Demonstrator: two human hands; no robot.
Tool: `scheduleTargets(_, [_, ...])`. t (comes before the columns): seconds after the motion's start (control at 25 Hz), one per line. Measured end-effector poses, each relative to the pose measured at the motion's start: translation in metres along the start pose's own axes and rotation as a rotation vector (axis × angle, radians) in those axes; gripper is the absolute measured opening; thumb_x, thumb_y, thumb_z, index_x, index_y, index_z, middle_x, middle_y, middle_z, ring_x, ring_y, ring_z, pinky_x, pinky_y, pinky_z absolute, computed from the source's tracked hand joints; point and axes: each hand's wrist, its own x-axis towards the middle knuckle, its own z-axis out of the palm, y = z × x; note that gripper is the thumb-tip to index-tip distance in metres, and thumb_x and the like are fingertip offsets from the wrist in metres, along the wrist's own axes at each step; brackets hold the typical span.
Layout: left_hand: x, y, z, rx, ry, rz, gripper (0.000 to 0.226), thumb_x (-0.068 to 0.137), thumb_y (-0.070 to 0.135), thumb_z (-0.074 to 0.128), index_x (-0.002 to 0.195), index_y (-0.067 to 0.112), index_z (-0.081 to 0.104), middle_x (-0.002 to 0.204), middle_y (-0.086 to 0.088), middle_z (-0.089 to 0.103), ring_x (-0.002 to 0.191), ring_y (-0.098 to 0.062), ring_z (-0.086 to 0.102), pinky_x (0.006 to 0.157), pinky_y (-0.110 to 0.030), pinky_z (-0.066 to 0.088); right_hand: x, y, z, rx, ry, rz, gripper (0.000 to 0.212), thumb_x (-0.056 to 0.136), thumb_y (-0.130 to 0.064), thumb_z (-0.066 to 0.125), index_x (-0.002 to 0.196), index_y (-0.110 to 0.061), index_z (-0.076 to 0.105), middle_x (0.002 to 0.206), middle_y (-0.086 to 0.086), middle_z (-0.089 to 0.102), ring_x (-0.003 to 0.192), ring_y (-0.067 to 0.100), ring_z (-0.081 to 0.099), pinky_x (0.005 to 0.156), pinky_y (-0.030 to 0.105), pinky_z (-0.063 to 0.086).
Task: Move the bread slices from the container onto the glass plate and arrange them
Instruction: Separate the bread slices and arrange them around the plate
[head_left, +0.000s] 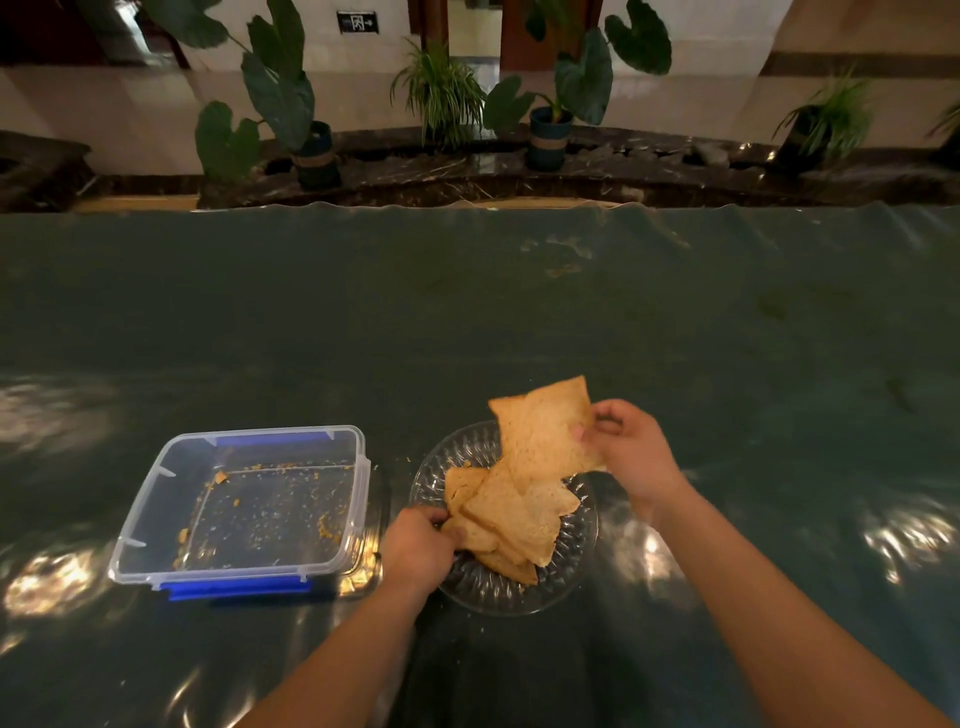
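A round cut-glass plate (571, 561) sits on the table near me, with several toasted bread slices (514, 514) piled on it. My right hand (631, 452) pinches the right edge of two overlapping slices (545, 434), lifted and tilted above the plate's far side. At the plate's left rim, my left hand (415, 551) grips the edge of the lower slices. The clear plastic container (156, 519) with blue clips stands to the left and holds only crumbs.
A dark green glossy cover (519, 312) spans the table, with light glare patches at left and right. Beyond the far edge runs a dark marble ledge with potted plants (550, 135). The container's lid lies under it.
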Motion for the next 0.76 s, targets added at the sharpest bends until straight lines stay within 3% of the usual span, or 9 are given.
scheduleTargets(0.24, [0.002,-0.003,-0.001,-0.071,-0.034,-0.023,0.021,0.08,0.024,0.075,0.1,0.021,0.072,0.082,-0.002,0.073,0.084,-0.025,0.071,0.083,-0.046,0.058,0.058,0.009,0.014,0.106,0.151,0.143,0.014,0.086,-0.005,0.068,0.097,-0.011,0.062,0.109,0.014,0.069,0.1,0.032,0.068,0.087,0.051,0.057])
scheduleTargets(0.44, [0.005,-0.009,-0.008,-0.139,-0.05,-0.048,0.018,0.08,0.019,0.076,0.097,0.018,0.072,0.066,0.0,0.07,0.059,-0.014,0.066,0.067,-0.036,0.059,0.075,0.036,0.018,0.431,0.197,0.309,0.017,0.088,-0.002,0.065,0.102,-0.01,0.059,0.109,0.013,0.065,0.09,0.026,0.067,0.065,0.039,0.057])
scheduleTargets(0.56, [0.004,-0.01,-0.008,-0.145,-0.05,-0.039,0.018,0.081,0.018,0.075,0.098,0.016,0.072,0.067,0.001,0.07,0.057,-0.011,0.064,0.06,-0.03,0.055,0.079,0.045,0.015,0.284,0.225,0.303,0.019,0.087,-0.004,0.067,0.104,-0.012,0.06,0.109,0.011,0.065,0.09,0.024,0.067,0.065,0.037,0.058])
scheduleTargets(0.68, [0.002,-0.01,-0.007,-0.145,-0.044,-0.015,0.021,0.082,0.02,0.074,0.102,0.016,0.072,0.072,0.002,0.07,0.062,-0.011,0.066,0.062,-0.027,0.052,0.075,0.049,0.018,0.049,0.219,0.246,0.022,0.086,-0.008,0.068,0.107,-0.012,0.063,0.107,0.009,0.067,0.098,0.027,0.066,0.081,0.044,0.058])
scheduleTargets(0.76, [-0.001,-0.012,-0.006,-0.144,-0.036,-0.002,0.023,0.081,0.021,0.075,0.103,0.016,0.072,0.075,0.001,0.071,0.066,-0.013,0.067,0.067,-0.03,0.054,0.071,0.05,0.022,-0.096,0.165,0.167,0.017,0.085,-0.012,0.07,0.102,-0.011,0.067,0.094,0.004,0.07,0.092,0.025,0.067,0.071,0.035,0.056])
